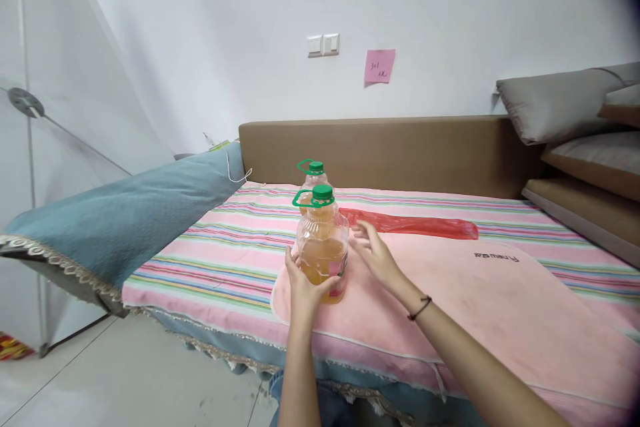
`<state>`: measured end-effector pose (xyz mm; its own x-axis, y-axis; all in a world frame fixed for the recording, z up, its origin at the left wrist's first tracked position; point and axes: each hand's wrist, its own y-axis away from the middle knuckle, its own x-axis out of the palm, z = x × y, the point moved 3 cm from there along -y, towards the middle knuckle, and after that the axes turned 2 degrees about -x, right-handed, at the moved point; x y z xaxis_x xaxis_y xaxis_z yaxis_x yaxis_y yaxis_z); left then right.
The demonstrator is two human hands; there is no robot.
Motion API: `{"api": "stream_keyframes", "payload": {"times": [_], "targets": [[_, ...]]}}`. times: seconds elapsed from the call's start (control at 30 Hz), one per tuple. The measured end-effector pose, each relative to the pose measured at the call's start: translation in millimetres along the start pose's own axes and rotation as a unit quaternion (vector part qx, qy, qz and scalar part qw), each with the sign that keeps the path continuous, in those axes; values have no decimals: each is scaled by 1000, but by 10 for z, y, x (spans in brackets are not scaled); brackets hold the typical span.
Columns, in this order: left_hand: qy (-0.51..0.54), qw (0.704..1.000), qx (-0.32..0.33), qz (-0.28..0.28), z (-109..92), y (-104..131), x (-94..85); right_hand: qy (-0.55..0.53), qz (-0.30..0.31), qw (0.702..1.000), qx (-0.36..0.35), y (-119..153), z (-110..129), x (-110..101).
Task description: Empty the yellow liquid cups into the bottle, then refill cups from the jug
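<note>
Two clear plastic bottles with green screw caps and green carry rings stand upright, one behind the other. The front bottle (323,253) is partly filled with an amber liquid, and a label shows low on its right side. Mostly hidden behind it is the rear bottle (315,180). My left hand (306,283) wraps around the lower front of the front bottle, fingers on its left side and thumb across toward the right. Just right of that bottle, my right hand (375,253) is open with its fingers apart, holding nothing.
The bottles stand on a pink mat (430,287) over a striped sofa cover (220,247). A flat red plastic bag (420,223) lies behind the mat. Stacked cushions (590,153) rise at the right, a blue-covered armrest (130,213) at the left, and a brown backrest (390,150) behind.
</note>
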<state>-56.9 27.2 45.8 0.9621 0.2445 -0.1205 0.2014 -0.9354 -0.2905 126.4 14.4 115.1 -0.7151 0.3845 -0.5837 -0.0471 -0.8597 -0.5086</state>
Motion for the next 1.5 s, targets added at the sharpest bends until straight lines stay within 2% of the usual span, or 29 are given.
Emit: {"api": "stream_keyframes", "payload": {"times": [0.03, 0.07, 0.13, 0.2, 0.27, 0.4, 0.47, 0.7, 0.93, 1.23, 1.33, 1.5], "targets": [[29, 998, -39, 29, 47, -35, -55, -35, 10, 999, 25, 168, -165, 164], [46, 995, -73, 52, 92, -66, -111, -129, 22, 988, 77, 319, -321, 338], [52, 989, -118, 74, 170, -119, -215, -259, 53, 954, 139, 552, -517, 669], [37, 986, -138, 87, 233, -153, -277, -304, 51, 941, 137, 681, -569, 886], [21, 983, -146, 110, 281, -169, -282, -303, 33, 945, 117, 738, -541, 988], [-19, 972, -151, 181, 350, -173, -212, -293, 8, 950, 108, 763, -486, 1014], [-46, 968, -155, 192, 382, -177, -193, -289, 3, 952, 102, 759, -495, 1014], [-106, 974, -126, 153, 466, -228, -126, -203, -27, 977, 66, 720, -555, 1136], [-114, 981, -89, 126, 495, -305, -60, -47, -22, 993, 102, 672, -603, 1272], [-106, 986, -52, 116, 424, -335, -8, -18, 5, 988, 151, 581, -626, 1299], [-99, 990, -37, 98, 379, -322, 29, -13, 17, 988, 154, 586, -603, 1278], [-86, 994, 40, 48, 241, -229, 138, -9, 34, 988, 148, 626, -555, 1232]]}}
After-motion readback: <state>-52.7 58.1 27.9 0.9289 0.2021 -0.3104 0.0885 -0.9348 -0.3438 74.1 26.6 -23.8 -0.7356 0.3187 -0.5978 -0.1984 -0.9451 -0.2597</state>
